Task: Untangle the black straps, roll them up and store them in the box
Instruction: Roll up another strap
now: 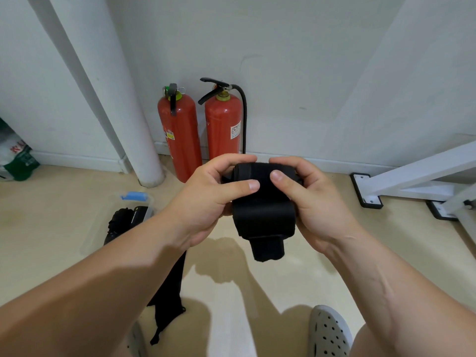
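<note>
A wide black strap [262, 215], partly rolled, is held up at chest height over the floor. My left hand [211, 199] grips its left side, thumb laid across the front. My right hand [314, 202] grips the right side with its thumb on top of the roll. A short loose end hangs below the roll. Down on the left stands a clear plastic box [139, 204] with a blue latch, holding black straps. Another black strap [170, 292] trails from the box across the floor, partly hidden by my left forearm.
Two red fire extinguishers [201, 132] stand against the white wall straight ahead, beside a white pipe [121, 119]. A white metal frame with black feet [368, 189] is at the right. A green and white bag [15, 155] lies far left. My grey perforated shoe [329, 333] is at the bottom.
</note>
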